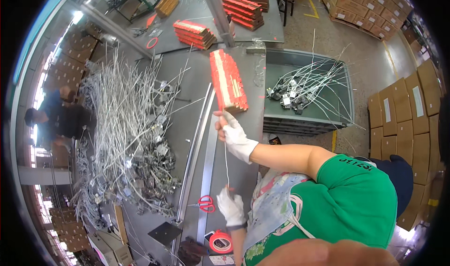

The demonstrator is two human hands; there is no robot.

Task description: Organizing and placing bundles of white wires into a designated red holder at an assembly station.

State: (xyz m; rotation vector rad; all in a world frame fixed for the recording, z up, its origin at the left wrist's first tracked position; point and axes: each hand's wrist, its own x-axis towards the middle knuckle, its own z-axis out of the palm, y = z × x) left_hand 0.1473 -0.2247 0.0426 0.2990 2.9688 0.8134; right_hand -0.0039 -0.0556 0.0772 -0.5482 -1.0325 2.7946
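- We see the right hand (236,137), gloved white, pinching the upper end of a thin white wire (226,160) just below a long red-and-cream stack of parts (228,80).
- The left hand (230,206), also gloved, seems to pinch the wire's lower end, though the grip is small in view.
- The wire runs taut, its long axis pointing away from us along the grey counter (243,172).
- Red-handled scissors (205,203) lie just left of the left hand.

A single head-worn fisheye camera is looking steeply down from close above at the grey surface (187,102), its rim bending the edges, taking in the wearer's green-sleeved arm (328,172) and the floor (365,64) beyond.
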